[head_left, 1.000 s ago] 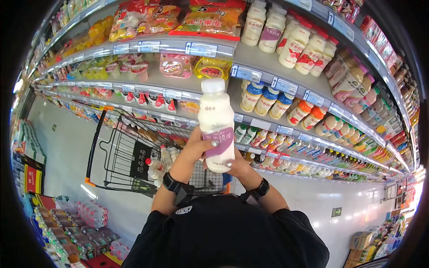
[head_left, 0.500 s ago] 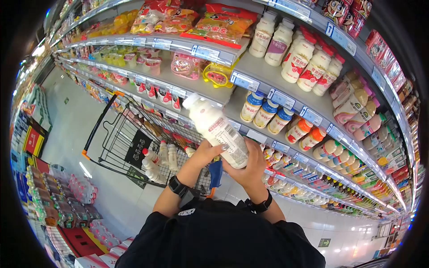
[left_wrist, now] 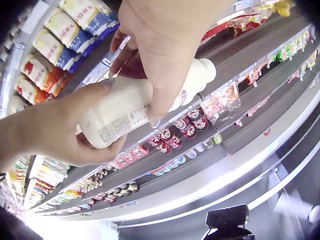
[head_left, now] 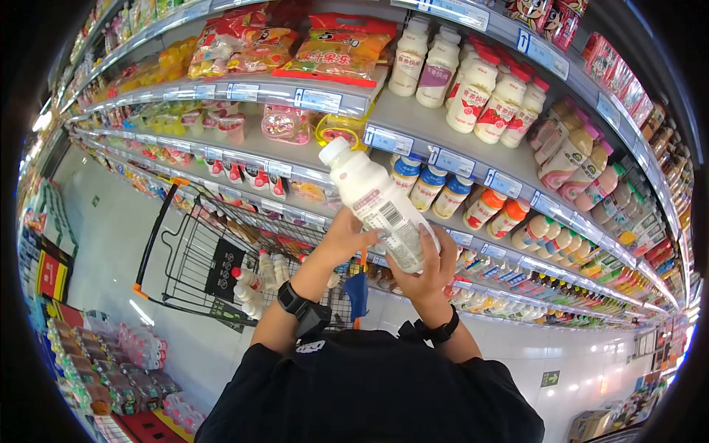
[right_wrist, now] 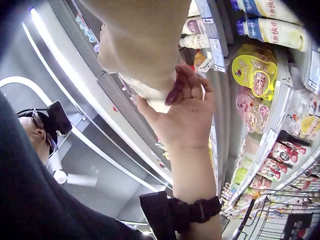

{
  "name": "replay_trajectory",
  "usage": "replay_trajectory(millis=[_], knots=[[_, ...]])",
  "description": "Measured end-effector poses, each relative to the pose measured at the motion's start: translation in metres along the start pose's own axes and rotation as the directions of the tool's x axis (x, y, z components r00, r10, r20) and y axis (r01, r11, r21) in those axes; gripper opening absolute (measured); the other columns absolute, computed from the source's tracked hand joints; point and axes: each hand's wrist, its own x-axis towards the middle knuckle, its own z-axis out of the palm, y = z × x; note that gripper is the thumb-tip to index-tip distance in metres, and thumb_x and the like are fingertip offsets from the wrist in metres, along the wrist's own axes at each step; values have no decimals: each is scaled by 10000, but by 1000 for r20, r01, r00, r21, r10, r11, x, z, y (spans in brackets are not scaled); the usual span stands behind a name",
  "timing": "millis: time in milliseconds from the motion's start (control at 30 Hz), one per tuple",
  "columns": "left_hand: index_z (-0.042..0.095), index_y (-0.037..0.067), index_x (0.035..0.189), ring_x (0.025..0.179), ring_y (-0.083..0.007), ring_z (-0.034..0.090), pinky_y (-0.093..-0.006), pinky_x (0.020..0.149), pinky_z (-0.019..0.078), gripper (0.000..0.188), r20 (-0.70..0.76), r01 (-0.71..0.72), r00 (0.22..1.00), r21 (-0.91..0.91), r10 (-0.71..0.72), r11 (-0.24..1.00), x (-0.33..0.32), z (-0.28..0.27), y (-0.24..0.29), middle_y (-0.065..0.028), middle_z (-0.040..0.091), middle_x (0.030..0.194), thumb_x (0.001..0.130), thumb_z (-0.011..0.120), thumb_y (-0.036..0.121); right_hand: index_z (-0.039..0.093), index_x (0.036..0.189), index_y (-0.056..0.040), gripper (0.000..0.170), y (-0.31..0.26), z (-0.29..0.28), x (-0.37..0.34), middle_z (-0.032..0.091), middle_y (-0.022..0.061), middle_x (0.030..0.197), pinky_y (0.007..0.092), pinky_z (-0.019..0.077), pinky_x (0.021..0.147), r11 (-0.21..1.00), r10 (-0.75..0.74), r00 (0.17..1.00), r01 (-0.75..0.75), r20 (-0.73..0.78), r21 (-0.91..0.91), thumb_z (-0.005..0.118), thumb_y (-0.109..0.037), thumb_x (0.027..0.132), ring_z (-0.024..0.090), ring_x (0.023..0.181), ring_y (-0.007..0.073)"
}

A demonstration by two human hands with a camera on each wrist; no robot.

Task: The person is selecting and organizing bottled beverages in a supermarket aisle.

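Both hands hold a white plastic milk-drink bottle [head_left: 378,203] in front of the chest. It tilts with its white cap up and to the left, and its back label with a barcode and small print faces the head camera. My left hand [head_left: 348,238] grips the lower side, thumb across the label. Around the base on the other side curl the fingers of my right hand [head_left: 430,267]. In the left wrist view both hands wrap the bottle [left_wrist: 117,107]. The right wrist view shows the bottle mostly hidden behind the hands.
A black wire shopping cart [head_left: 188,258] with an orange-cornered handle stands at the left, holding several bottles [head_left: 251,288]. Shelves ahead carry more bottles [head_left: 473,96], jelly bags [head_left: 340,48] and price tags. Stacked drink packs [head_left: 111,369] sit on the floor at lower left.
The bottle has been turned from its purple front label to its barcode side and tilted to the left. The right hand has shifted further around the base. Both hands keep holding it.
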Motion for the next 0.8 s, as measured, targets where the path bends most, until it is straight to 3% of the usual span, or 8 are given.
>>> replay_trajectory(millis=[167,300,400,433,700,800], knots=[[357,4,1304,1164,-207,477,-357,950,404,729,24,77,997,-104,-75,992,4,-13,8,-98,497,1241,683,730,81,483,1187,-77,745,-8,12,1,510,189,1086,422,440,750,998,-39,999,38,-17,-54,822,-169,530,535,931,321],[342,7,1315,1159,-224,489,-355,929,433,727,53,58,997,-225,-47,973,8,-25,-5,-111,498,1238,689,708,55,484,1201,-103,755,-11,11,2,507,175,1093,439,428,760,987,-78,997,81,27,-138,824,-200,534,533,930,322],[334,2,1315,1147,-224,499,-354,924,441,723,7,110,994,-79,-110,991,12,-28,-8,-116,500,1232,692,699,48,485,1201,-111,749,-14,11,3,504,173,1095,441,429,756,985,-50,998,53,23,-164,823,-217,541,532,929,326],[339,0,1306,1141,-226,504,-359,936,434,731,32,94,995,-140,-90,986,13,-25,-1,-119,502,1226,678,711,33,477,1203,-106,754,-14,12,4,502,174,1095,437,431,752,985,-44,999,44,7,-167,824,-232,544,533,926,327],[347,3,1297,1152,-224,494,-370,965,406,760,103,-29,994,-112,41,993,22,-34,10,-114,500,1227,647,740,-6,523,1192,-125,703,-5,28,13,513,170,1092,381,484,664,987,-82,996,86,29,-138,802,-281,565,561,838,316],[341,-2,1300,1154,-220,489,-366,970,396,765,42,-81,996,42,79,996,20,-37,9,-113,495,1232,649,743,1,466,1229,-71,759,-2,41,12,512,174,1089,393,479,704,998,-34,999,35,26,-45,799,-273,576,553,889,329]])
